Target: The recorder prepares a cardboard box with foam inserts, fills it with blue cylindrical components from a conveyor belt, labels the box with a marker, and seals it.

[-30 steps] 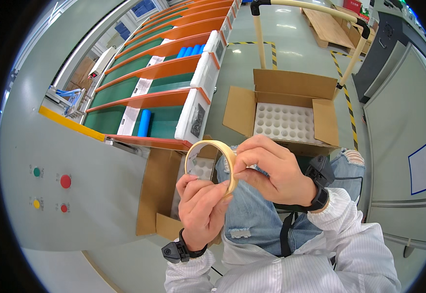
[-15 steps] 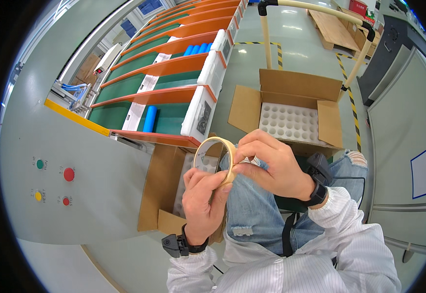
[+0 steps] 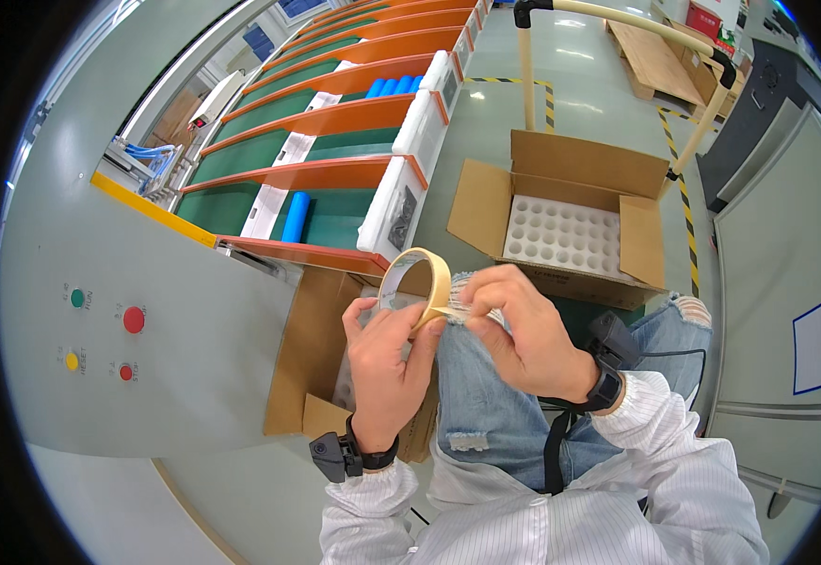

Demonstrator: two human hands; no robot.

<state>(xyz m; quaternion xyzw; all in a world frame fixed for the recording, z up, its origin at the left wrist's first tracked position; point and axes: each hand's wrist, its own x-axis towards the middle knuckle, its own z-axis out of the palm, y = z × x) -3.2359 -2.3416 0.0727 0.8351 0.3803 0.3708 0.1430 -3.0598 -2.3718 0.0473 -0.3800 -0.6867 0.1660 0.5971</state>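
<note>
My left hand (image 3: 384,353) holds a roll of masking tape (image 3: 440,282) upright, its thumb and fingers closed on the lower rim. Just right of the roll, my right hand (image 3: 533,339) pinches the loose tape end (image 3: 452,312) between thumb and fingertips. A short strip spans the gap between the roll and those fingers. Both hands are above my lap. Below and left of the roll stands an open cardboard box (image 3: 299,344), partly hidden by my left hand. Beyond my right hand is another open cardboard box (image 3: 585,167) with a white foam tray (image 3: 561,231) of round holes.
At the upper left, a green conveyor (image 3: 340,207) with orange dividers carries blue cylinders (image 3: 296,217). A grey machine panel (image 3: 203,377) with push buttons stands at left. A cream tube frame (image 3: 527,80) rises behind the far box; a grey cabinet (image 3: 778,245) stands at right.
My right hand has drawn away from the roll to the right, lifting a short length of tape off it. My left hand keeps hold of the roll. The view has shifted slightly.
</note>
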